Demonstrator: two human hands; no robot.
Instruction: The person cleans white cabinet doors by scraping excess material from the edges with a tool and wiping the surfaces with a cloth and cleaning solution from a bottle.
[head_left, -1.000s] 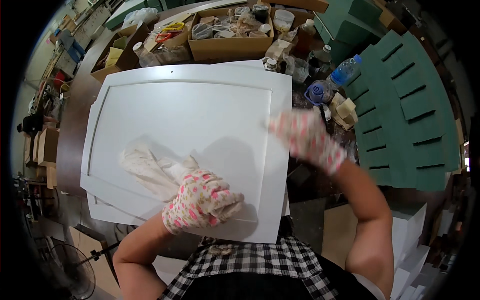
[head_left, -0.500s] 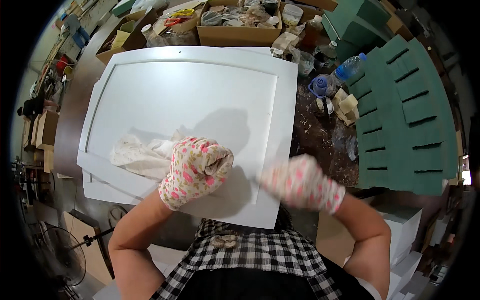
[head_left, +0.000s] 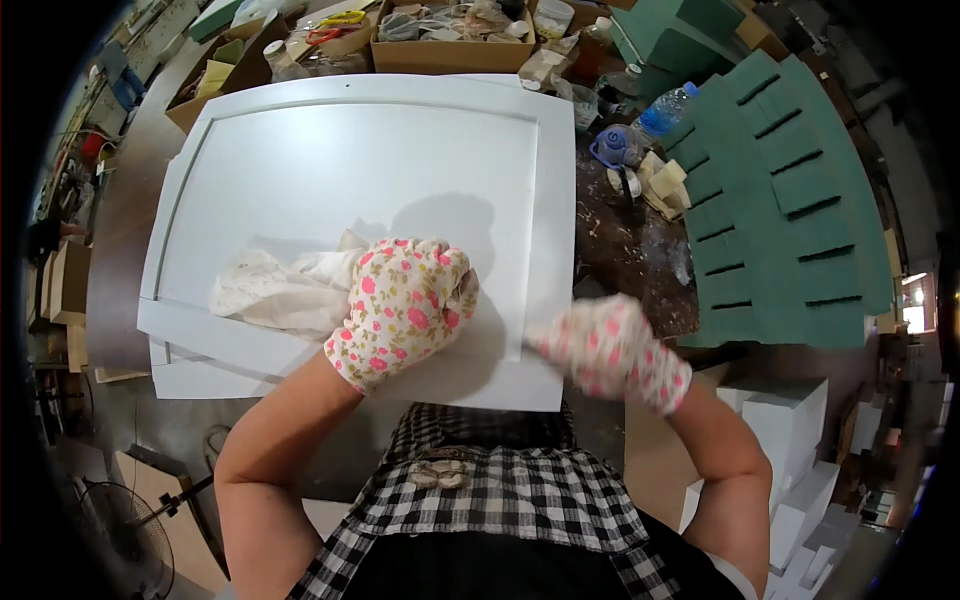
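Observation:
A white framed panel [head_left: 330, 160] with a recessed middle lies on the table before me. My left hand [head_left: 405, 310], in a white glove with pink flowers, is closed in a fist low on the panel. Out of its left side trails a crumpled white cloth [head_left: 275, 290], which it grips. My right hand [head_left: 605, 345], gloved alike, is closed at the panel's lower right edge and blurred by motion. A small dark tip shows at its left side, against the panel's frame; what it holds cannot be made out.
Behind the panel stands a cardboard box [head_left: 450, 57] of odds and ends. To the right, a water bottle [head_left: 667, 110] and a blue-capped jug [head_left: 620, 147] stand near slotted green sheets [head_left: 780, 220]. White boxes [head_left: 785, 410] are at lower right, a fan [head_left: 125, 535] at lower left.
The whole view has shifted slightly, with the panel and table higher in the picture. My left fist has turned a little, its back now facing up. The right hand stays blurred by the panel's edge.

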